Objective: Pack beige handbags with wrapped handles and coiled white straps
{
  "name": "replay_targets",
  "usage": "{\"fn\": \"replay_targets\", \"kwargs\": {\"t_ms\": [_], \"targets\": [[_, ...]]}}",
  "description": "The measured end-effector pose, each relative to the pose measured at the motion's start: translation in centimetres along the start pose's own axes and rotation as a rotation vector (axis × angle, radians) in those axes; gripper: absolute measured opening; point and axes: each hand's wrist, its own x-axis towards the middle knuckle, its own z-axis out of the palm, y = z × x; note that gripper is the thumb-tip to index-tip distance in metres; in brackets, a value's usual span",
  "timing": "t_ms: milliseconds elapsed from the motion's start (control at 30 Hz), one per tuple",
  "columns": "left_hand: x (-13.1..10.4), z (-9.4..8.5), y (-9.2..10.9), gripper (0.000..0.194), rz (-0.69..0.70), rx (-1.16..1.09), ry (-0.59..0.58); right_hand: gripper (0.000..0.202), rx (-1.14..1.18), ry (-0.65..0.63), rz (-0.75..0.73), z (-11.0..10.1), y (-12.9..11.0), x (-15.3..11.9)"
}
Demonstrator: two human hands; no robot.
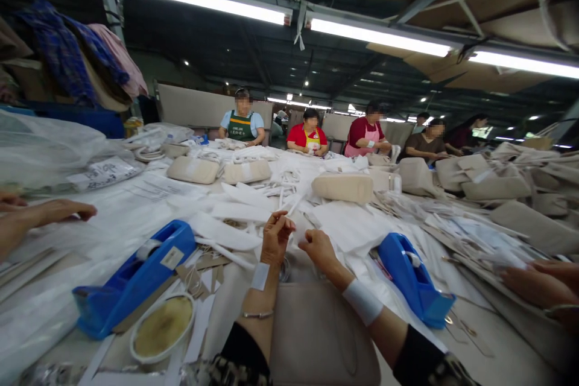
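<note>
My left hand (274, 240) and my right hand (320, 249) are raised close together over a taupe bag (322, 329) lying in front of me. Both have their fingers pinched. Between the fingertips is a small, thin whitish piece (297, 233), too blurred to tell if it is tape or wrapping. A metal ring shows partly behind my left wrist, at the bag's top edge. Pale patches stick to both my wrists. White foam sheets (348, 226) lie just beyond my hands.
Blue tape dispensers stand left (136, 274) and right (414, 280). A round white tub (163, 329) sits at lower left. Beige bags (342, 187) and wrapped straps cover the far table. Other people's hands reach in at left (58, 212) and right (538, 283); several co-workers sit opposite.
</note>
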Motion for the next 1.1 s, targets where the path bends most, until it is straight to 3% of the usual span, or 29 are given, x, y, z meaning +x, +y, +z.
{"fn": "replay_targets", "kwargs": {"t_ms": [133, 267, 400, 500, 633, 800, 967, 1100], "targets": [[0.1, -0.2, 0.1, 0.028, -0.016, 0.012, -0.011, 0.017, 0.042, 0.02, -0.034, 1.0, -0.2, -2.2], [0.2, 0.0, -0.4, 0.024, -0.054, 0.22, -0.09, 0.019, 0.009, 0.014, -0.173, 1.8, -0.2, -5.1], [-0.1, -0.4, 0.2, 0.021, -0.119, 0.56, -0.283, 0.027, 0.011, 0.024, -0.246, 2.9, 0.2, -6.2], [-0.5, -1.3, 1.3, 0.034, -0.165, 0.749, -0.437, 0.028, 0.064, 0.09, -0.242, 3.7, 0.8, -6.2], [-1.0, -2.2, 2.3, 0.05, -0.186, 0.855, -0.565, 0.018, 0.183, 0.232, -0.2, 4.3, 1.7, -5.8], [-1.0, -2.3, 1.9, 0.051, -0.25, 0.853, -0.874, 0.021, 0.318, 0.361, -0.229, 4.4, 2.2, -5.2], [-1.3, -1.8, 0.8, 0.03, -0.078, 0.931, -0.838, 0.03, 0.636, 0.534, -0.394, 4.2, 1.5, -5.1], [-1.4, -1.6, -0.3, 0.024, -0.028, 1.061, -0.71, 0.031, 0.561, 0.574, -0.492, 3.3, 0.6, -5.5]]}}
